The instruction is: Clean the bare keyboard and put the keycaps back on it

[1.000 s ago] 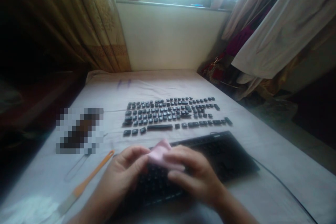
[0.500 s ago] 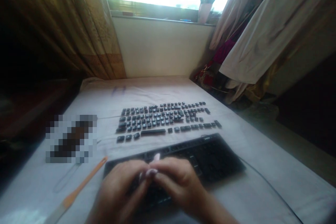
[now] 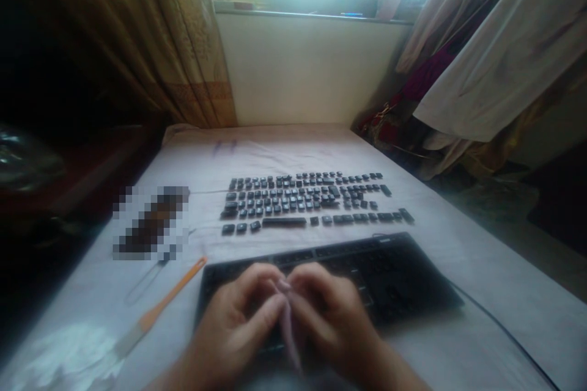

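My left hand (image 3: 243, 317) and my right hand (image 3: 330, 314) meet fingertip to fingertip, both closed on a thin pale pink cloth (image 3: 288, 336). One end of the cloth hangs down between the thumbs; the fingers hide the rest. Beneath both hands lies a black keyboard base (image 3: 413, 284) with its keys off, partly covered by my hands. Beyond it, loose black keycaps are laid out in rows, with the long space bar (image 3: 284, 222) in the nearest row.
An orange-handled brush (image 3: 172, 293) lies left of the keyboard base. Farther left is a blurred-out dark object (image 3: 153, 220) with a thin cord loop near it. The keyboard's cable (image 3: 499, 336) runs off to the right. A pinkish sheet (image 3: 298, 146) covers the surface.
The cloth now hangs lower between my hands, where before only small bits showed at the fingertips. The whole view has shifted, so things appear farther right.
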### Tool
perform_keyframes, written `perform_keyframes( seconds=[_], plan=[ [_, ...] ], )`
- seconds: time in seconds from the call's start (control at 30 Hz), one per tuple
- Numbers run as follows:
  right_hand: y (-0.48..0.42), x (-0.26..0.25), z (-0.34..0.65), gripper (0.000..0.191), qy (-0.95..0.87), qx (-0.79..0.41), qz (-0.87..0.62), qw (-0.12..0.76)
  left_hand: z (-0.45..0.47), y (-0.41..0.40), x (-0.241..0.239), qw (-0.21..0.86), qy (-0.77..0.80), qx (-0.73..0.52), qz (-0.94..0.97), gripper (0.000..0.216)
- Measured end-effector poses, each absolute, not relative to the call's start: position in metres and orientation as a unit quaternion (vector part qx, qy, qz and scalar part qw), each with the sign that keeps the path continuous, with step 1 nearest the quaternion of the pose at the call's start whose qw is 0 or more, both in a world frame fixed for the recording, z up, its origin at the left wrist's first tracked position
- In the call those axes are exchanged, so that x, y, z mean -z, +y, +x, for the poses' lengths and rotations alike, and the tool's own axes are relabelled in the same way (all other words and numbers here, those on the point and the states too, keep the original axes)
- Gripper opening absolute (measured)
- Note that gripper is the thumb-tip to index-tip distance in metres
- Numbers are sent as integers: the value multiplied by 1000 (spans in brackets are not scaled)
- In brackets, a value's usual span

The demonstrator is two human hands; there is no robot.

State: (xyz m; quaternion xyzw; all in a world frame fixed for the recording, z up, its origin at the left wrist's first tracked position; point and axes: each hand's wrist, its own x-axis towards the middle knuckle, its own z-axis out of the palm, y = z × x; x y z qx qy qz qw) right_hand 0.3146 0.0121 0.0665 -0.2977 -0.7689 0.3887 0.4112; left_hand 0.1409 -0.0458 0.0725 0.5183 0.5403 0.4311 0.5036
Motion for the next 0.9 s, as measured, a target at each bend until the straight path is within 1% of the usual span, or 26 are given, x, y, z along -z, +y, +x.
perform_keyframes(
  seconds=[0.2, 0.4, 0.6, 0.73, 0.9],
  plan=[
    [12, -70, 314, 13, -790, -316, -292, 436, 137, -45, -72, 488, 570, -417, 514, 29],
    [16, -74, 317, 10, -796, -296, -235, 473, 132, -46, -74, 486, 575, -382, 536, 30],
    [13, -74, 316, 13, -831, -201, -200, 478, 129, -45, -73, 445, 614, -364, 540, 32],
    [13, -72, 316, 14, -842, -166, -195, 474, 130, -44, -77, 488, 619, -377, 487, 33],
    [14, -69, 318, 17, -842, -156, -208, 472, 133, -43, -85, 551, 604, -381, 431, 38]
  ],
)
